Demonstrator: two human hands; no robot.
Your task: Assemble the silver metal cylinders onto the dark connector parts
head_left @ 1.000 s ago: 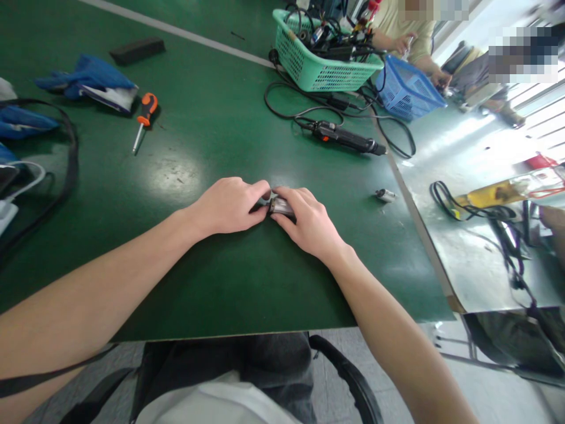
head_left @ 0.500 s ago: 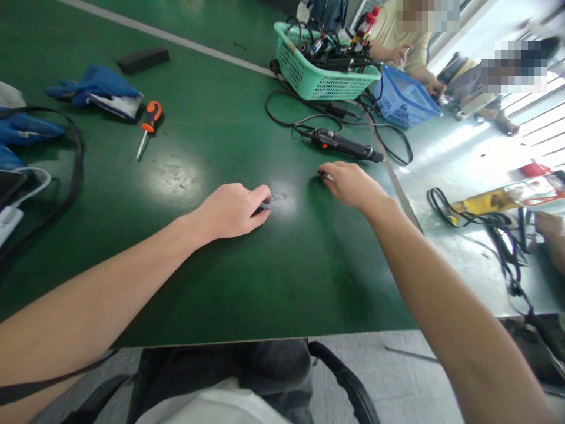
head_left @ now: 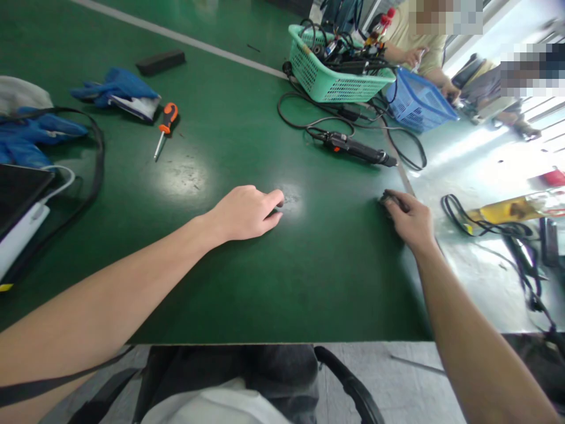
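Note:
My left hand (head_left: pixel 251 213) rests on the green tabletop (head_left: pixel 282 282) near the middle. Its fingers are curled, with a gap between thumb and index finger, and nothing shows in it. Near the table's right edge, my right hand (head_left: pixel 410 218) pinches a small dark object (head_left: pixel 387 196). Fingers cover most of that object, so its kind cannot be made out. Beyond my right hand lies a black electric screwdriver (head_left: pixel 357 148) with its cord. An orange-and-black hand screwdriver (head_left: pixel 166 126) lies farther off, to the left of my left hand.
A green basket (head_left: pixel 348 87) of cables and tools stands at the back, beside a blue basket (head_left: pixel 419 106). Blue-and-white gloves (head_left: pixel 119 94) and a dark block (head_left: pixel 161 62) lie back left. A bottle of yellow liquid (head_left: pixel 503 209) lies right. People sit beyond the baskets.
My right hand has moved right, toward the table's edge, with the small dark object in its fingers. My left hand keeps its place and pose. The whole view has shifted slightly.

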